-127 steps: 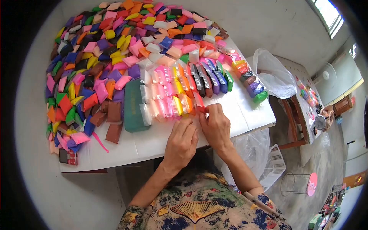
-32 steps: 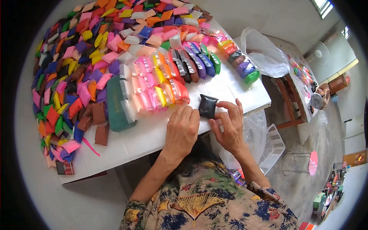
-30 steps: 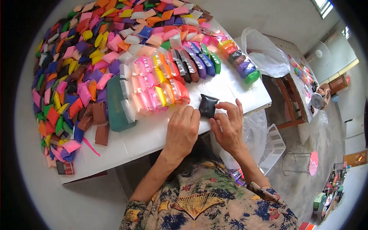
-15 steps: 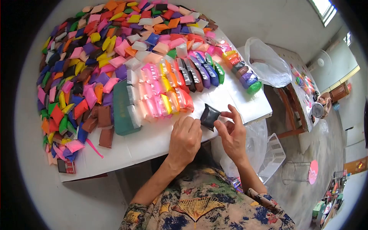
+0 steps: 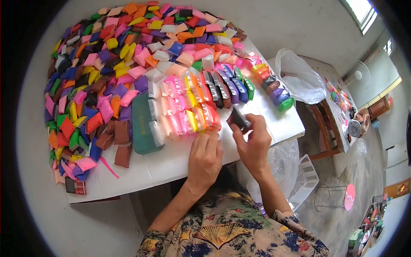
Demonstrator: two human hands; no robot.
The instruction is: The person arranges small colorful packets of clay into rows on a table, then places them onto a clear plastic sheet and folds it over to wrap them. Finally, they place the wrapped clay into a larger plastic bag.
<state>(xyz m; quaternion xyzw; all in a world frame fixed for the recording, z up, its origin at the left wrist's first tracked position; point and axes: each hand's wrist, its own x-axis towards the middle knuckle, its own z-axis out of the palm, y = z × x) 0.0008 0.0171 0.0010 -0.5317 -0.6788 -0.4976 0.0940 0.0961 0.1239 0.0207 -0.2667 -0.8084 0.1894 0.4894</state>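
My right hand (image 5: 253,143) pinches a small black packet (image 5: 238,119) between thumb and fingers, raised just off the white tabletop and slightly blurred. To its left, my left hand (image 5: 204,156) rests with fingers curled and pressed together, the tips at the front edge of the packet rows; nothing shows in it. Those rows of sealed packets run from pale peach packets (image 5: 169,127) through pink, yellow and orange to a red packet (image 5: 211,116). Behind them lie black packets (image 5: 219,95), blue packets (image 5: 239,89) and a green packet (image 5: 248,88).
A dark green box (image 5: 144,124) borders the rows on the left. Beyond it spreads a big heap of coloured packets (image 5: 102,55). A filled clear bag of packets (image 5: 274,88) lies right, near a plastic bag (image 5: 299,77). A white basket (image 5: 305,182) and stool (image 5: 349,197) stand below.
The black packet has been lifted off the table by my right hand and moved up towards the rows. My left hand has shifted slightly forward to the front row.
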